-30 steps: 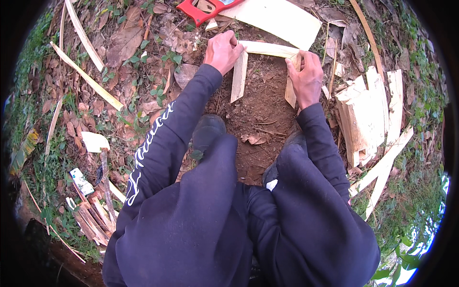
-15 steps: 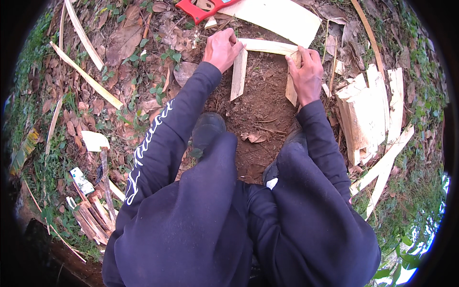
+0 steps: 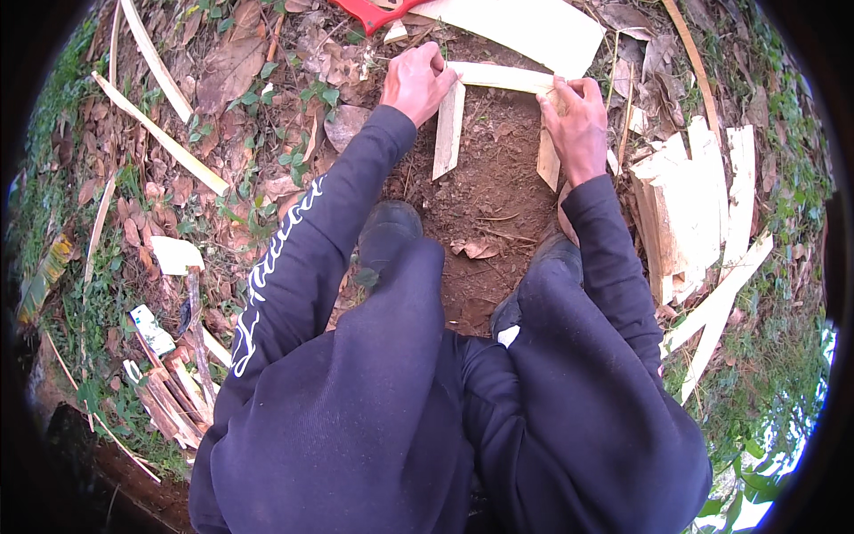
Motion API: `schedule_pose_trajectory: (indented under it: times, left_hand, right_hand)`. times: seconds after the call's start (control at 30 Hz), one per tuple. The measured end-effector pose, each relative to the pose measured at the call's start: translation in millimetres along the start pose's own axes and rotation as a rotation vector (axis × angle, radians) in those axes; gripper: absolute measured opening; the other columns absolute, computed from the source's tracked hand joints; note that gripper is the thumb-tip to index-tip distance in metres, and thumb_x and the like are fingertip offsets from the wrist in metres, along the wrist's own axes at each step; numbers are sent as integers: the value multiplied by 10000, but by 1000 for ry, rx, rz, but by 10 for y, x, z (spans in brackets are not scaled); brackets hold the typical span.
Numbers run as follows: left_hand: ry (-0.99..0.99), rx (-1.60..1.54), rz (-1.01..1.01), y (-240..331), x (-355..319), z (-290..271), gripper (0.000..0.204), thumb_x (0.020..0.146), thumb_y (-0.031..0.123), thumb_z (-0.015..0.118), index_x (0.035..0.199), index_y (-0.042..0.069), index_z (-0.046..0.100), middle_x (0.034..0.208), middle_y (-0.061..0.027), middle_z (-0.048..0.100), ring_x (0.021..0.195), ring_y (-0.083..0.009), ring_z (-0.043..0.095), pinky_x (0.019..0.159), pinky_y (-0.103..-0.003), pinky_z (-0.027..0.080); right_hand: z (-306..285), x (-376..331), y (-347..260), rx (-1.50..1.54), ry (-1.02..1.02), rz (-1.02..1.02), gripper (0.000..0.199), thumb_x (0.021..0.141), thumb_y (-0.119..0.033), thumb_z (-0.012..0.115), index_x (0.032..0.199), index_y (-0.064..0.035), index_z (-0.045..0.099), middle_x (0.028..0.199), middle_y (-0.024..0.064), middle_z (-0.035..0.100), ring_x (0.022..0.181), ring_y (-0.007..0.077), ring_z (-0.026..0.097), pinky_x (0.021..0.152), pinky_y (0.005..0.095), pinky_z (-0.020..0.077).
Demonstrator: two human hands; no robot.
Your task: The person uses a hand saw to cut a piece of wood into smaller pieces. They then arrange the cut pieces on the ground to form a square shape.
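A pale wooden strip (image 3: 503,76) spans between my hands at the top of a three-sided frame on the bare soil. My left hand (image 3: 416,86) pinches its left end, right at the corner where a short wooden piece (image 3: 449,133) runs down toward me. At the other end, the fingers of my right hand (image 3: 576,129) are closed on the strip, over the top of a second short wooden piece (image 3: 548,160). My fingers cover both corners, so I cannot tell how the pieces meet there.
Beyond the frame lie a wide pale board (image 3: 534,34) and a red-handled saw (image 3: 369,12), partly cut off by the view. Split wood (image 3: 685,214) is heaped on the right. Long strips (image 3: 160,133) and a bundle of sticks (image 3: 173,400) lie on leaf litter at the left. My shoes (image 3: 390,233) flank the soil.
The view has shifted slightly. My right hand has turned a little and its fingers have moved on the strip's right corner. The left hand keeps its hold.
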State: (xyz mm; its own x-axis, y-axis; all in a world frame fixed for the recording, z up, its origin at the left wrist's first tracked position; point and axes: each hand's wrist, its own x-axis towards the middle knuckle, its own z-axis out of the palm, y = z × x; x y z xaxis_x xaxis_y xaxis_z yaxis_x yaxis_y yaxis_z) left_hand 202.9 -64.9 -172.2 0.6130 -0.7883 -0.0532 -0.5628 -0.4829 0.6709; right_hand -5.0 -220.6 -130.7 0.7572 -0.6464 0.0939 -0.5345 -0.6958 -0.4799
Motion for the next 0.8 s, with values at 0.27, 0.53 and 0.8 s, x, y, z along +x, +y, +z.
schedule_pose_trajectory:
  times: [0.27,0.53,0.8]
  left_hand:
    - [0,-16,-9,-2,7,20,282,866,219,759,796,14,578,686,-92,662,594,-173,675,602,-329,529]
    - [8,-9,5,7,6,23,271,870,215,752,806,13,584,674,-92,659,588,-172,672,600,-335,530]
    - [-5,11,-15,28,9,23,275,871,224,748,808,10,587,688,-99,673,595,-171,682,607,-331,533]
  right_hand:
    - [1,-7,-4,0,4,6,359,856,-174,758,1156,16,709,1017,151,583,877,275,634,792,372,544]
    - [0,-13,0,-7,-2,8,360,865,-185,749,1163,13,709,1022,152,572,880,275,632,787,376,542]
    - [-8,-16,8,-23,-20,12,375,872,-198,741,1172,24,704,1040,159,583,887,280,644,803,381,547]
